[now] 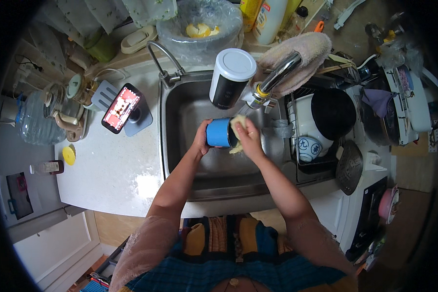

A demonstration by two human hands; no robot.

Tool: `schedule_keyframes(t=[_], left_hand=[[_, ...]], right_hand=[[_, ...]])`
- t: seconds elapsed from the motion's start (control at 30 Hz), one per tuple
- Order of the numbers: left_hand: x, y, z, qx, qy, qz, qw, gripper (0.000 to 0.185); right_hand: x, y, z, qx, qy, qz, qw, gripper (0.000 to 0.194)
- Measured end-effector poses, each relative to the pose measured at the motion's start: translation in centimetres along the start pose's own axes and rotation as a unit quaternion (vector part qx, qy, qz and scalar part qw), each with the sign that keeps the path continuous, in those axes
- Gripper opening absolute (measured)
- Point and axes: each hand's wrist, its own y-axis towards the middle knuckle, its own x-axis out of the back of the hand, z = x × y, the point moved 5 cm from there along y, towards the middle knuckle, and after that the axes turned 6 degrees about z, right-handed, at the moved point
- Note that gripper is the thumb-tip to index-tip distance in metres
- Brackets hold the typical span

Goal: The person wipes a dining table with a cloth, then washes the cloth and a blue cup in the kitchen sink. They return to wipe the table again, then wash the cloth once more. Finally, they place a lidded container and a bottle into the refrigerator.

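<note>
My left hand (202, 138) grips a blue cylindrical container (218, 132) from its left side, over the stainless steel sink (211, 182). The container lies on its side with its dark open mouth facing right. In my right hand (249, 138) is a pale yellow cloth (238, 124), bunched up at the container's mouth. Just above them is the chrome faucet (277, 76), its spout end close to the cloth. A black and white canister (232, 78) with a white lid stands at the back of the sink, left of the faucet.
A dish rack (295, 168) with bowls (308, 148) and a black pot (333, 114) sits on the right. On the left counter a phone (121, 108) rests on a stand (142, 118). Behind the sink are a plastic-lined basin (200, 43), bottles (270, 22) and a small tap (168, 60).
</note>
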Motion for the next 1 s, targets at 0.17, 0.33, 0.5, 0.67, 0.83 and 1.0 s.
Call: schedule_keyframes(t=[0.17,0.33,0.5,0.67,0.83,1.0], left_hand=[[-0.2,-0.7,0.5,0.001,0.048,-0.046,0.998,0.053],[0.6,0.5,1.2,-0.071,0.083,-0.049,0.993,0.054],[-1.1,-0.3,1.4,-0.065,-0.025,-0.071,0.995,0.051],[-0.7,1.3,0.5,-0.203,-0.015,-0.088,0.975,0.061],[-1.7,-0.5,1.4,-0.200,0.005,-0.139,0.970,0.074],[-3.2,-1.6,2.5,-0.098,0.047,-0.020,0.994,0.088]], right_hand=[[-0.3,0.3,0.8,0.147,-0.314,0.089,0.934,0.017],[2.8,1.8,-3.2,0.046,-0.263,-0.117,0.956,0.024],[5.6,0.0,-10.6,-0.211,-0.203,-0.127,0.948,0.050],[4.1,-2.8,-14.8,-0.291,0.127,-0.172,0.932,0.065],[3.6,-1.8,-7.5,-0.047,0.009,-0.205,0.978,0.046],[3.9,-0.9,-5.2,0.016,-0.210,-0.113,0.971,0.033]])
